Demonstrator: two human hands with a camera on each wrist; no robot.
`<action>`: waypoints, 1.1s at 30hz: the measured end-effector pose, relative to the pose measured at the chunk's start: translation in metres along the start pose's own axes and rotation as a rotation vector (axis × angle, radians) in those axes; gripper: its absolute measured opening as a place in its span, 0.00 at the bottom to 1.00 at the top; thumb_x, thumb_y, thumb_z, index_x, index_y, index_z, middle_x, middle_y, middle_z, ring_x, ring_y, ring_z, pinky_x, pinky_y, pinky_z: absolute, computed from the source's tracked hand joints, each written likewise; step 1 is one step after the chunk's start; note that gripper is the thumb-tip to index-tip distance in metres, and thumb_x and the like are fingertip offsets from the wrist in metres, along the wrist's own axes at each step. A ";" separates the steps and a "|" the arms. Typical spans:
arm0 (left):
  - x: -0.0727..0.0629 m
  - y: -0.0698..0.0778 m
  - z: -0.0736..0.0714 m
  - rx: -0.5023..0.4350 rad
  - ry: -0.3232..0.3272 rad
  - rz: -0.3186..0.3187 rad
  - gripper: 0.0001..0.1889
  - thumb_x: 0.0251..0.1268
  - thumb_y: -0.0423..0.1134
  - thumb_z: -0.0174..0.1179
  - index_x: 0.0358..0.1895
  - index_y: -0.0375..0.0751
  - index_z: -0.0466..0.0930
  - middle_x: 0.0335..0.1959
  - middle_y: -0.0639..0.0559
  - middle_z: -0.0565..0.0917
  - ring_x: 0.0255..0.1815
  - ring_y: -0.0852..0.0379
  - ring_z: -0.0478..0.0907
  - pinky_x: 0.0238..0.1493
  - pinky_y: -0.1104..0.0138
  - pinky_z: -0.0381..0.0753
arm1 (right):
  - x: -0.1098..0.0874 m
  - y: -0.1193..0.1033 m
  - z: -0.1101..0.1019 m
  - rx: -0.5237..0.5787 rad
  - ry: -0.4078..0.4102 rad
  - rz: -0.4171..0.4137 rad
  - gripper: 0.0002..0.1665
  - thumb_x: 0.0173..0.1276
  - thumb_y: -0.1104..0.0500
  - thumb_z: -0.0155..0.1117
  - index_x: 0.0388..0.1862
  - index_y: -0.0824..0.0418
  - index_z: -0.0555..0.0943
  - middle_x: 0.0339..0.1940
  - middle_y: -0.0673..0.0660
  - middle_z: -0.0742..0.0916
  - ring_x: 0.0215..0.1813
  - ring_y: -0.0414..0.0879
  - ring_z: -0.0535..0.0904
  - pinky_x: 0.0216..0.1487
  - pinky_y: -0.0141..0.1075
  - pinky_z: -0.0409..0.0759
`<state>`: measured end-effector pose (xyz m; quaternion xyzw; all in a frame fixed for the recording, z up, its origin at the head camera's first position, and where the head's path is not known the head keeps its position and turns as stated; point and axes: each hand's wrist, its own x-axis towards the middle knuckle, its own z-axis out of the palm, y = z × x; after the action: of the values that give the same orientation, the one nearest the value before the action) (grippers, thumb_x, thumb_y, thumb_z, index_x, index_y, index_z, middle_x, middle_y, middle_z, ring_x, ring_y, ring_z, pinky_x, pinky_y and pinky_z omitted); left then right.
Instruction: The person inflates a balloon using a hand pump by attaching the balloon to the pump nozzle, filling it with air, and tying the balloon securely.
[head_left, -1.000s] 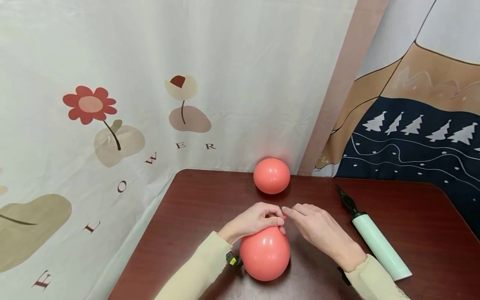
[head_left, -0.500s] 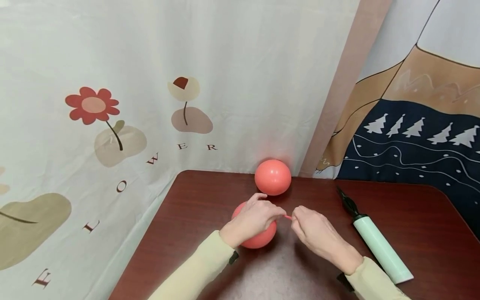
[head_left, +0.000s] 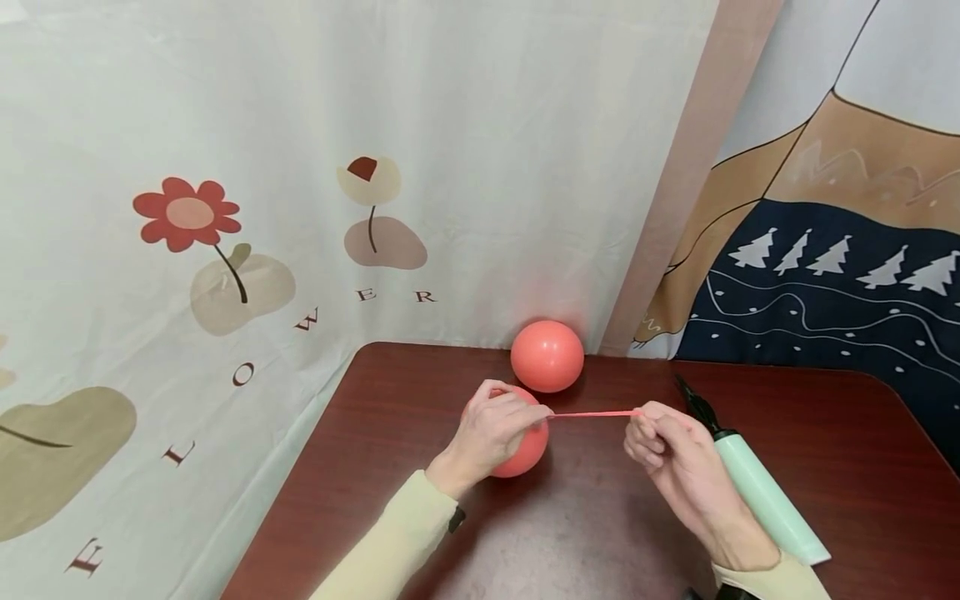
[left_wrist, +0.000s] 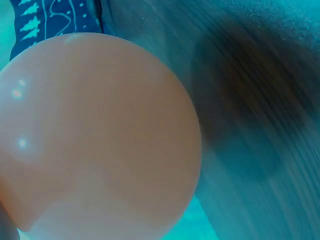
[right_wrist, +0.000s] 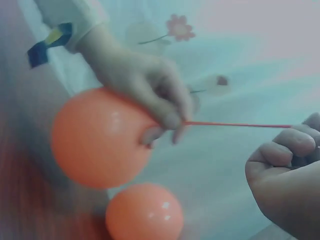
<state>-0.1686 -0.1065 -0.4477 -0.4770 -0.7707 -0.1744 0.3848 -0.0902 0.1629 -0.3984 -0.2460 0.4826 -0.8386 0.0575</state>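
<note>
My left hand pinches the base of an inflated coral-red balloon's neck, over the middle of the table. The round body of this balloon hangs beside the palm in the right wrist view and fills much of the left wrist view. From the left fingertips the balloon's neck runs out to the right as a long, thin, taut strand. Its far end is gripped in the curled fingers of my right hand; the very tip is hidden there.
A second inflated coral-red balloon rests at the table's back edge against the curtain. A mint-green hand pump with a black nozzle lies on the dark red wooden table, right of my right hand.
My right hand has taken the neck's end and moved right, stretching it into a long strand. My left hand has turned and shifted slightly left with the balloon, which has moved farther back.
</note>
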 end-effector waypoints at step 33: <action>0.020 0.025 -0.002 -1.437 -0.338 -0.524 0.15 0.75 0.22 0.54 0.61 0.24 0.79 0.59 0.47 0.83 0.42 0.61 0.88 0.65 0.59 0.78 | 0.015 0.024 -0.022 -0.624 0.162 0.139 0.15 0.86 0.57 0.48 0.40 0.64 0.77 0.28 0.56 0.75 0.33 0.49 0.72 0.34 0.36 0.72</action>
<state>-0.1511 -0.0834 -0.4342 -0.4317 -0.6044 -0.6407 -0.1945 -0.1173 0.1624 -0.4227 -0.1507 0.7349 -0.6612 -0.0022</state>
